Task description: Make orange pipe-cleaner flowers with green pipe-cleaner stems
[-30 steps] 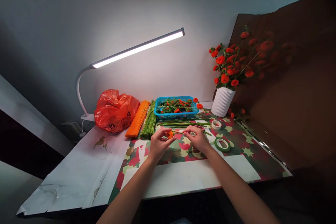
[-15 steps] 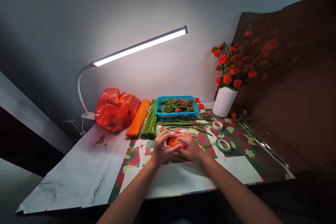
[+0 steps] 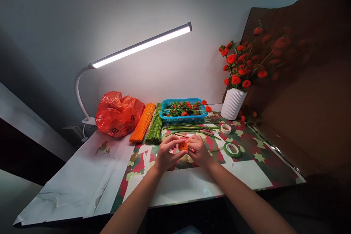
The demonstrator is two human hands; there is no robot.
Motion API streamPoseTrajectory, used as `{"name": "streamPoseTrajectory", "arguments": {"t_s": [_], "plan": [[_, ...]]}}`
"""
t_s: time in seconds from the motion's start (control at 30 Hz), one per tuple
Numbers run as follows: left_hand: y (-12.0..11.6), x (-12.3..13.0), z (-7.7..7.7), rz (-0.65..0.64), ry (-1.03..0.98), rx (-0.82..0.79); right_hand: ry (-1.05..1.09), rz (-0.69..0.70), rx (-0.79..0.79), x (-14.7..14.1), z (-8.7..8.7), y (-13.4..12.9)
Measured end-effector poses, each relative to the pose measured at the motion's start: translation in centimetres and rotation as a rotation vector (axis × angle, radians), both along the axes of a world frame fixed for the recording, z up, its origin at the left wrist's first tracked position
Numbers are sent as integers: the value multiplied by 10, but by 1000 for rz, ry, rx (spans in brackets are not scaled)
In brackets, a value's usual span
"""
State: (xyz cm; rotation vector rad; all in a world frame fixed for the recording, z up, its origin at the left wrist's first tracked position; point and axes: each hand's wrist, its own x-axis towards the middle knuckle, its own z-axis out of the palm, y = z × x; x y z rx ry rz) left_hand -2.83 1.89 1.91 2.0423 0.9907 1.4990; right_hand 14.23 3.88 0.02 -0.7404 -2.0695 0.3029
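- Pinching an orange flower (image 3: pixel 183 147) over the near middle of the surface (image 3: pixel 71 175): left hand (image 3: pixel 166 154), grip almost closed.
- Touching its right side: right hand (image 3: pixel 200 152), grip curled; can't tell if it pinches.

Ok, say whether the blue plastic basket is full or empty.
The basket is fairly full: fuzzy red flowers and green stems pile inside.

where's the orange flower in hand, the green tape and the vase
Orange flower (image 3: pixel 183 147): head view, on its petals.
Green tape (image 3: pixel 231 155): head view, on the roll's near edge.
Vase (image 3: pixel 233 105): head view, on its ribbed white side.
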Motion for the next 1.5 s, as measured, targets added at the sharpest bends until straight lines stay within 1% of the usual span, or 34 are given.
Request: {"name": "streamPoseTrajectory", "arguments": {"t_s": [0.23, 0.37, 0.53, 0.9, 1.1, 1.4, 1.5], "plan": [[7, 0, -8, -7, 42, 52, 28, 1, 11, -3, -6, 3], [10, 1, -11, 18, 85, 42, 52, 14, -3, -4, -7, 3], [10, 3, -13, 27, 106, 21, 60, 7, -45, -5, -7, 1], [12, 3, -17, 25, 146, -3, 72, 2, -41, -9, -11, 2], [12, 3, -18, 30, 165, -25, 90, 3, -67, -9, -11, 3], [12, 5, -19, 61, 192, 9, 50, -31, -72, -10, -11, 1], [10, 6, -19, 49, 181, 7, 46, -37, -81, -11, -11, 1]]}}
